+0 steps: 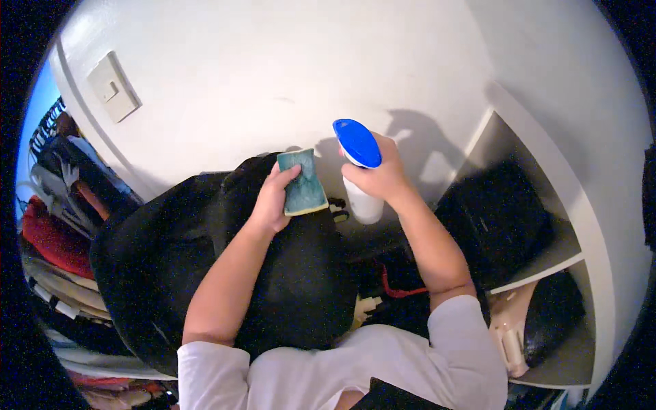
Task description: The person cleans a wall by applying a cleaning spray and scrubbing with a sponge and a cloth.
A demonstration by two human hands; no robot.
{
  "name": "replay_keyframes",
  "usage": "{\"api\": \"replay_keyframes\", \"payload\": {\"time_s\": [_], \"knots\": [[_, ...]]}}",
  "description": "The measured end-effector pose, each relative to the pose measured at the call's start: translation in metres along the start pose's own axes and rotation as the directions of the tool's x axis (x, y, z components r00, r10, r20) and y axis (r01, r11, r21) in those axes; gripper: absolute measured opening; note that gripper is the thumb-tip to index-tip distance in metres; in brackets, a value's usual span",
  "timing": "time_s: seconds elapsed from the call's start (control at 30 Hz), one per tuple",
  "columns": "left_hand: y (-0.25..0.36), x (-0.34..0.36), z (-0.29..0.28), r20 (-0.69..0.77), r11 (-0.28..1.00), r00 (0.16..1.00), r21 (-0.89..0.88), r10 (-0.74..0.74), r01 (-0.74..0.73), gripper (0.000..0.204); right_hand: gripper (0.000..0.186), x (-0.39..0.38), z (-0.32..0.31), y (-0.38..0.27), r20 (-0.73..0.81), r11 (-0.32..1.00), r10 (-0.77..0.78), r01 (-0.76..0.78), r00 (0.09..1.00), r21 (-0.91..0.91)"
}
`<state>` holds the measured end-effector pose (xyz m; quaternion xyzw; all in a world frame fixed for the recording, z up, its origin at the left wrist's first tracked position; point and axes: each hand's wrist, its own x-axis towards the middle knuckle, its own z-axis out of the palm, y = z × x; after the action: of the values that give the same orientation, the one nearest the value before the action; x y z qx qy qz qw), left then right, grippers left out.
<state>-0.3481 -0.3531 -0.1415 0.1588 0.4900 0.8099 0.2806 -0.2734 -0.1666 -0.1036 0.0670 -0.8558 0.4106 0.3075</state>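
A scouring sponge (pixel 307 188), green on the side that shows and pale yellow at its edges, is gripped by my left hand (pixel 275 197), the thumb lying across its face. Close by on the right, my right hand (pixel 384 171) is wrapped round the neck of a white spray bottle (pixel 363 202) with a blue trigger head (pixel 358 143). The bottle is nearly upright, its head tipped toward the upper left. Sponge and bottle are apart, both in front of the white wall (pixel 287 82). The fingers behind the sponge are hidden.
A large black bag or padded item (pixel 164 253) fills the space under my left arm. White shelving (pixel 577 205) with dark things inside stands at the right. Clothes (pixel 58 239) hang and lie in piles at far left. A light switch (pixel 113 87) is on the wall.
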Motion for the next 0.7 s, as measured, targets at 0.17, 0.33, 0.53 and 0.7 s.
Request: {"api": "replay_keyframes", "payload": {"time_s": [0.17, 0.33, 0.53, 0.7], "knots": [[0.017, -0.007, 0.015, -0.123, 0.947, 0.945, 0.149, 0.304, -0.285, 0.059, 0.033, -0.005, 0.016, -0.005, -0.105, 0.994, -0.024, 0.035, 0.994, 0.101], [0.012, -0.014, 0.017, 0.504, 0.132, 0.724, 0.771, 0.471, -0.623, 0.085, 0.045, -0.029, 0.032, -0.037, -0.249, 0.947, -0.296, 0.249, 0.922, -0.204], [-0.004, -0.029, 0.031, 0.654, 0.311, 0.621, 0.538, 0.431, -0.783, 0.096, 0.081, -0.044, 0.019, -0.05, 0.113, 0.929, -0.303, 0.32, 0.946, -0.187], [-0.021, -0.042, 0.054, 0.408, 0.544, 0.727, 0.485, 0.552, -0.685, 0.07, 0.089, -0.057, -0.008, -0.006, 0.218, 0.936, -0.291, 0.23, 0.932, 0.266]]}}
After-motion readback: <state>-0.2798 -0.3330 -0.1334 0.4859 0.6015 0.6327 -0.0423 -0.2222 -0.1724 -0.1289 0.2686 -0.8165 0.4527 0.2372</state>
